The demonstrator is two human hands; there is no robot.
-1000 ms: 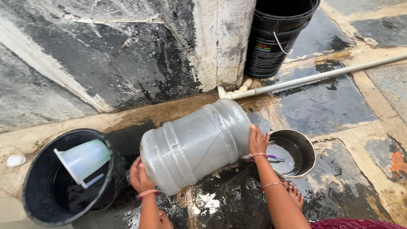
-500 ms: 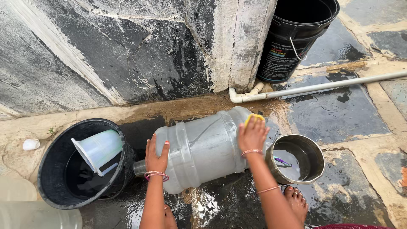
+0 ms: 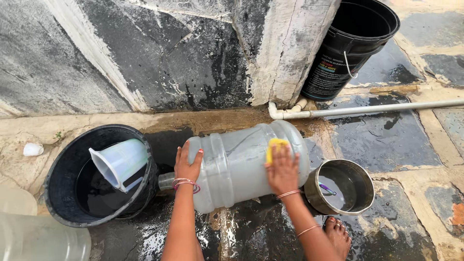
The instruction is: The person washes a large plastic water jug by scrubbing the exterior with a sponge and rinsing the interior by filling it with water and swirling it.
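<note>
Left of the water jug (image 3: 237,164), the black tub (image 3: 67,193) crowds its neck; right, the steel pot (image 3: 360,193) sits close. Behind it, bare wet floor (image 3: 217,118) runs to the wall (image 3: 169,58).

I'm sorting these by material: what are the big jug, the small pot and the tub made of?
The big jug looks like translucent, ribbed plastic. The small pot appears to be metal, probably steel: shiny, reflective rim. The tub seems matte black plastic or rubber; it is hard to tell which.
</note>
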